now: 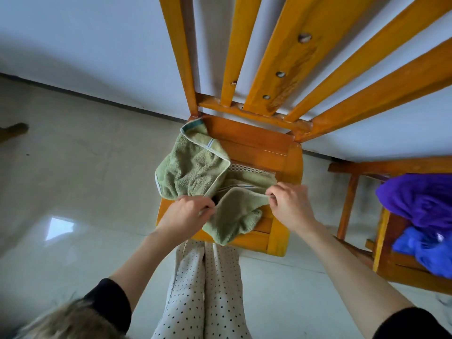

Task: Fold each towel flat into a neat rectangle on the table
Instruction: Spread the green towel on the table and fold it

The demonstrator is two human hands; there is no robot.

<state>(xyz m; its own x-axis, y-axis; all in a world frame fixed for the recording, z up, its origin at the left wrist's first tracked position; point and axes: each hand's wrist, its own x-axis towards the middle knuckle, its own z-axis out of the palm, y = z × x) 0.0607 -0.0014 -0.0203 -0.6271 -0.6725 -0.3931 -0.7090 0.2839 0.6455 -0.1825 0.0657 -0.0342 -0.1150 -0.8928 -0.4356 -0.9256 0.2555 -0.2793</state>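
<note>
Both hands (239,209) pinch the green towel's (193,172) near edge.

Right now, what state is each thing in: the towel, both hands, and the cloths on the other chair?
green towel: crumpled, unfolded, lying on the chair seat, one corner hanging over the front edge.
left hand: pinching the towel's near edge.
right hand: pinching the same edge further along.
wooden chair: upright, bearing the towel.
purple cloth: bunched on the second chair.
blue cloth: bunched below it.
</note>
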